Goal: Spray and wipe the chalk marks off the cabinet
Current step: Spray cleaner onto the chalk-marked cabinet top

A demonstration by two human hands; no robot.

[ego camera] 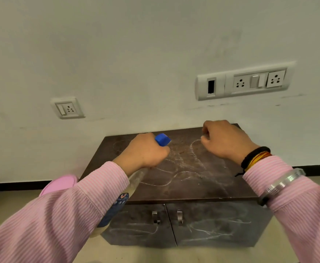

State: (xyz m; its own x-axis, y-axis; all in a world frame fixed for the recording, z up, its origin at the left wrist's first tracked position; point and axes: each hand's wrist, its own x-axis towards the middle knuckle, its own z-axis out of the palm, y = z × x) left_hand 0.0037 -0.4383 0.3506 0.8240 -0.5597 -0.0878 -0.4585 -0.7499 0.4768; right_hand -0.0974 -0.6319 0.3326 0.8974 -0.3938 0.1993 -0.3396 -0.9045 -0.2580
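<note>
A low dark cabinet (237, 188) stands against the wall. White chalk marks (185, 174) loop across its top, and more chalk scribbles (210, 231) cover both doors. My left hand (146, 151) grips the neck of a clear spray bottle (136, 180) with a blue nozzle (162, 139), held over the left part of the top. The bottle's body runs back under my forearm. Over the back right of the top, my right hand (225, 139) is closed in a fist; nothing clearly shows in it.
A pink object (60, 184) lies left of the cabinet, partly behind my left sleeve. The doors have two metal handles (156, 217). On the white wall are a small socket (67, 108) and a long switch panel (244, 81). A pale floor surrounds the cabinet.
</note>
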